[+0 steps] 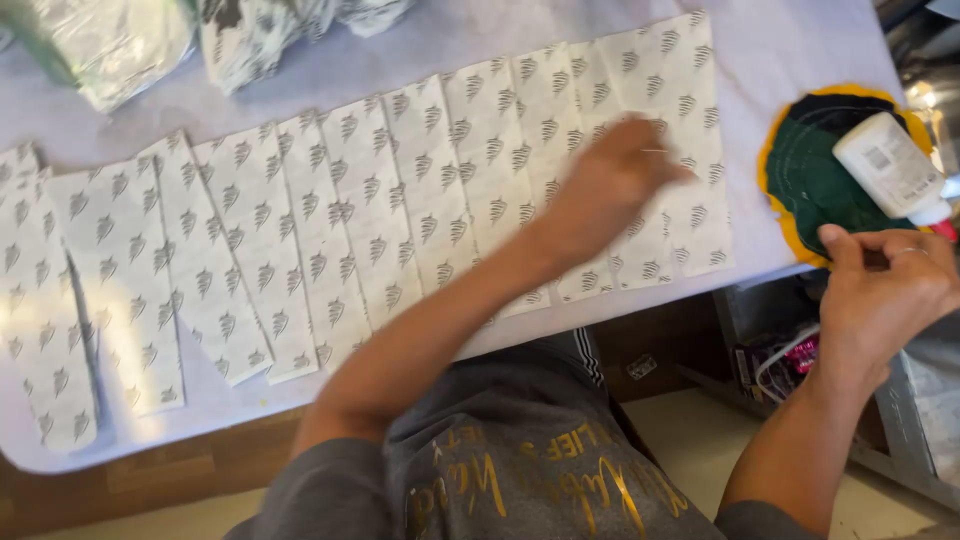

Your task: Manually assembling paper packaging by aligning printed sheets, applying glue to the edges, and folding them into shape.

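While the left hand (pixel 610 185) presses flat patterned paper strips (pixel 420 190), the right hand (pixel 880 295) pinches a white plastic bottle (pixel 890 165).

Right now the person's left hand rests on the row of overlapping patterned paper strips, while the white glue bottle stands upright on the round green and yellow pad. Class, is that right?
One detail is wrong. The white glue bottle lies on its side across the round green and yellow pad, not upright. The left hand is indeed over the patterned paper strips. The head view shows this.

Overlapping paper strips (pixel 380 210) fill the table (pixel 790 60); far-right corner bare.
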